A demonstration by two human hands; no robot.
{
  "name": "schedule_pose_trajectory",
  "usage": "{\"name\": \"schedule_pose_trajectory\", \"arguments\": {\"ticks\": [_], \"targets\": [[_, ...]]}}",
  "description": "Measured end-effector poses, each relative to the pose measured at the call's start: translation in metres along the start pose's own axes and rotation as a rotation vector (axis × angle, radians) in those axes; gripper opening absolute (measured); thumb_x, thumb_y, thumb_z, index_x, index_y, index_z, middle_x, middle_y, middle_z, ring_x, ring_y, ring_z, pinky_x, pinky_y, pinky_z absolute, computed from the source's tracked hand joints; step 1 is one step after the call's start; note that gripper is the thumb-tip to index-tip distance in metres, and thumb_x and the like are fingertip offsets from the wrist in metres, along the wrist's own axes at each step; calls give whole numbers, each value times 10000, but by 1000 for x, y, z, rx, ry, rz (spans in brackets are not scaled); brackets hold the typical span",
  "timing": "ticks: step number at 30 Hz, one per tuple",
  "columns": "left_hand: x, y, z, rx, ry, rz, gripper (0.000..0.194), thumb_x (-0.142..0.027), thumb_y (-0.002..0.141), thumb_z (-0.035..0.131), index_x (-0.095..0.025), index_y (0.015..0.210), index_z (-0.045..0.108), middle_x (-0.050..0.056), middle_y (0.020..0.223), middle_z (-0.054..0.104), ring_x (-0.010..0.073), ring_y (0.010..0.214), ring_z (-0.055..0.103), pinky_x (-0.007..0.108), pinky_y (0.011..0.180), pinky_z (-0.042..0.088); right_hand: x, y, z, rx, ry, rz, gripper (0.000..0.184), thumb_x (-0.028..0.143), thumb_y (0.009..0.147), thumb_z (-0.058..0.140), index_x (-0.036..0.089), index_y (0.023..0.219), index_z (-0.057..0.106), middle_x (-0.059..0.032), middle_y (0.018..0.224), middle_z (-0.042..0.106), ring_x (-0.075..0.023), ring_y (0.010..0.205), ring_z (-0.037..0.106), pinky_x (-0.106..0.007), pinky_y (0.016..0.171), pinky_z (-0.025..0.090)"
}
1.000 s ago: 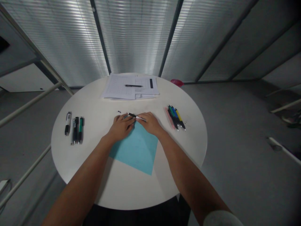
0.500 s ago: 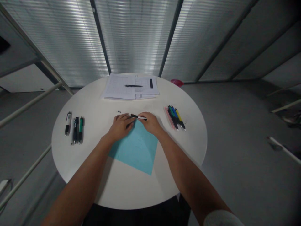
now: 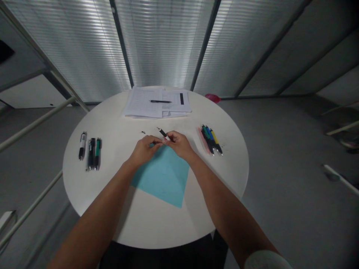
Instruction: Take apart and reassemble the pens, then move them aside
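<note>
My right hand [image 3: 180, 144] is closed around a white pen [image 3: 163, 133] with a black grip. The pen slants, its black end pointing up and to the left. My left hand [image 3: 144, 149] is closed in a pinch, its fingertips meeting the right hand's fingers by the pen's lower part. Whatever sits in that pinch is too small to make out. Beneath both hands lies a blue sheet [image 3: 162, 179], its far corner partly covered by them. A tiny dark piece [image 3: 143, 132] rests on the white table [image 3: 157, 228], just beyond my left hand.
Several pens [image 3: 211, 140] lie side by side at the right. On the left are a white-and-black pen [image 3: 82, 145], a black pen [image 3: 91, 154] and a green pen [image 3: 97, 153]. Stacked papers [image 3: 144, 102] with a dark pen [image 3: 160, 101] on top lie at the far edge.
The pen has turned from nearly level to a slant, and its black end now points away from me. My left fingers have come off that end and drawn in to my right fingers.
</note>
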State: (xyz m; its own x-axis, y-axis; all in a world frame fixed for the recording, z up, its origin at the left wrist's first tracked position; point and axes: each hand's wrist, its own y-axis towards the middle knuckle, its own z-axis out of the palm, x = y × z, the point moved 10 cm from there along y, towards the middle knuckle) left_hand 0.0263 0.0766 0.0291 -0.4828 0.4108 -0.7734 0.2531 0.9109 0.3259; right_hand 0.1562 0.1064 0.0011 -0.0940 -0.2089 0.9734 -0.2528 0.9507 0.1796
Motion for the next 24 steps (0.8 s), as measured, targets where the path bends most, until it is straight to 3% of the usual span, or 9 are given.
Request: {"name": "schedule_pose_trajectory", "arguments": {"ticks": [7,13,20,24], "targets": [[16,3,1,-63,-300,-133,203,-362,778,677,-177,858,699,61,856,715,178,787,643,320,768,492,3,-2,0,16,11,4,329,469,702,695,193,852,598,16,732,590,-125,674,521,-262,639,414],[22,3,2,-85,-528,-209,251,-370,729,741,-169,875,713,69,856,718,177,783,648,327,764,494,4,-2,2,42,-36,-3,283,435,729,670,181,835,604,20,702,573,-110,634,488,-248,599,385],[21,1,4,-47,-491,-269,280,-390,717,752,-171,891,737,73,898,731,192,820,651,341,799,489,7,-3,2,45,-24,2,302,451,704,696,184,817,614,21,714,582,-108,639,490,-242,587,387],[27,2,-1,-102,-537,-291,222,-375,740,732,-168,812,697,51,800,711,145,689,617,304,701,488,10,-6,2,55,25,29,316,478,738,676,189,861,639,27,682,568,-98,591,479,-238,554,389]]}}
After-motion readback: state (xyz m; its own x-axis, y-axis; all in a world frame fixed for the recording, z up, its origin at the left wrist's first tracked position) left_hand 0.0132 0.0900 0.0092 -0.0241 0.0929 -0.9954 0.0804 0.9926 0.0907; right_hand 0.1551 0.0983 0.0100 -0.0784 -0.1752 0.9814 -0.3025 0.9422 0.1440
